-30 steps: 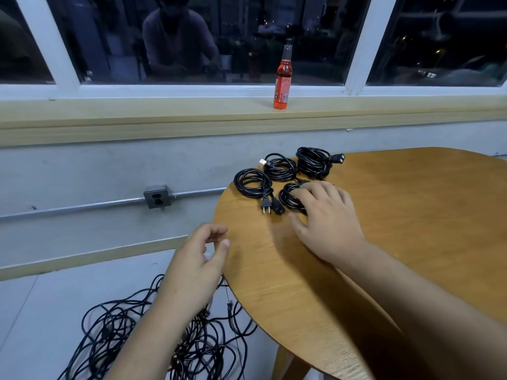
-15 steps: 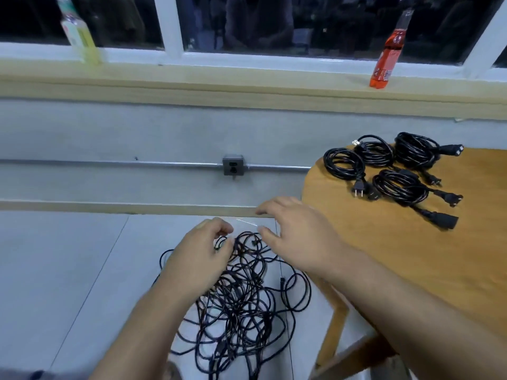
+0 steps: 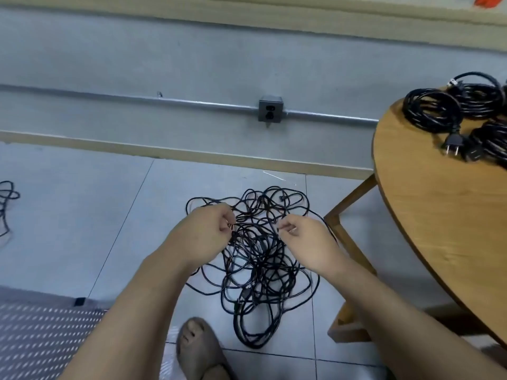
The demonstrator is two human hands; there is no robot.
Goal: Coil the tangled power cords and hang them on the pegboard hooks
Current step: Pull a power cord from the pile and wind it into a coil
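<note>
A tangled heap of black power cords lies on the tiled floor below me. My left hand has its fingers curled over the heap's upper left part and pinches a strand there. My right hand hovers at the heap's upper right with thumb and fingers curled together; whether a strand sits between them is unclear. Several coiled black cords with plugs lie on the round wooden table at the right. No pegboard is in view.
A wall outlet box sits on a metal conduit along the grey wall. Another loose black cord lies at the far left on the floor. A patterned mat is at lower left, my foot near the heap, and the table's legs to the right.
My view has dropped from the table to the floor. My right hand left the coiled cords on the table, and both hands came down onto the tangled heap.
</note>
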